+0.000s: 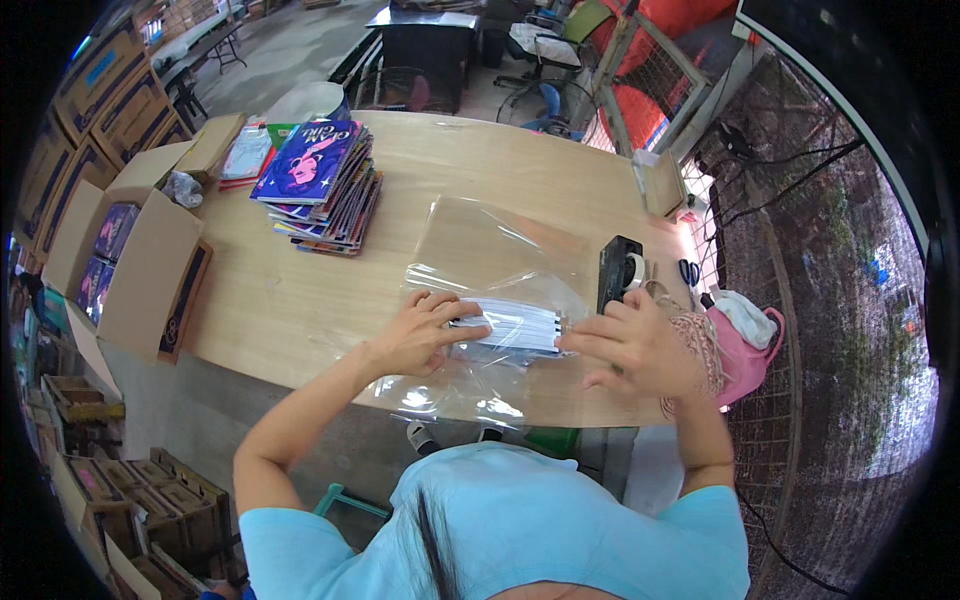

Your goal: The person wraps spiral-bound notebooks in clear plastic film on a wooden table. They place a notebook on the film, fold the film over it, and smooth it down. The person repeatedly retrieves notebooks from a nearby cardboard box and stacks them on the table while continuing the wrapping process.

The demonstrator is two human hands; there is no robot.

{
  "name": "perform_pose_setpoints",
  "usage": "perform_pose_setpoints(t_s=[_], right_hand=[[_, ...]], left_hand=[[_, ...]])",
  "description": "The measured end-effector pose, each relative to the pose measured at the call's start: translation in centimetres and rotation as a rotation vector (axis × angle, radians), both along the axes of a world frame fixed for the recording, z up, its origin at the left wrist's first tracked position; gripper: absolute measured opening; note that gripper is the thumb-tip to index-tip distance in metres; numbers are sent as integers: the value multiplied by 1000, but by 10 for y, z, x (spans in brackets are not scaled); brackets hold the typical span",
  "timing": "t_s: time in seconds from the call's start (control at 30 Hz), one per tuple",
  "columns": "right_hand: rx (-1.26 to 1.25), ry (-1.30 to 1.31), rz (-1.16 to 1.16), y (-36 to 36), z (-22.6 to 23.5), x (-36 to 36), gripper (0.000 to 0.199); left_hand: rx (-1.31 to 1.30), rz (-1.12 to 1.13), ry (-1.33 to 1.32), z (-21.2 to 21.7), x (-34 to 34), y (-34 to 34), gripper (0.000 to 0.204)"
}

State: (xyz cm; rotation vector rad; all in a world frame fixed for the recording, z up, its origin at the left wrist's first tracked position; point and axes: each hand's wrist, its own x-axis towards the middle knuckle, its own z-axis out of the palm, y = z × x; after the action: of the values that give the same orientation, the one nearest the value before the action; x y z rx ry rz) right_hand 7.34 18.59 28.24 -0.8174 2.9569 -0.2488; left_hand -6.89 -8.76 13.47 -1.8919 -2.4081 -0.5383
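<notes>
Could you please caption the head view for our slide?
Left hand and right hand at a white stack amid clear plastic.

The tabletop [500,160] is brightly, softly lit, white glare is thrown off the clear plastic sheet [480,245], the netting [850,300] is washed pale in patches, and straight lines are bowed toward blackened corners.

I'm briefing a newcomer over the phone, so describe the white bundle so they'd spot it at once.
Start at the big wooden table, toward its near edge, where clear plastic is spread. Between the left hand and the right hand lies the white bundle. Unlike the taller book pile with its purple top cover, it is low and finely striped in white.
</notes>
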Motion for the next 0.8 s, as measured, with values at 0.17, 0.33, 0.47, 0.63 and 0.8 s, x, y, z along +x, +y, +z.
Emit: perform_pose_setpoints(t_s=[0.17,0.33,0.47,0.63,0.8], right_hand=[[257,-23,262,20,-13,-52,26],[228,-176,405,32,-41,-75,22],[87,-199,440,14,-31,-51,20],[230,-78,161,12,-27,-59,13],[6,-116,179,19,-66,-89,11]], left_hand=[[-194,-195,11,19,-24,8,86],[-251,-274,28,27,-32,17,94],[-275,-317,49,27,-34,22,99],[-284,-348,100,27,-37,25,102],[-269,-435,108,26,-50,31,103]])
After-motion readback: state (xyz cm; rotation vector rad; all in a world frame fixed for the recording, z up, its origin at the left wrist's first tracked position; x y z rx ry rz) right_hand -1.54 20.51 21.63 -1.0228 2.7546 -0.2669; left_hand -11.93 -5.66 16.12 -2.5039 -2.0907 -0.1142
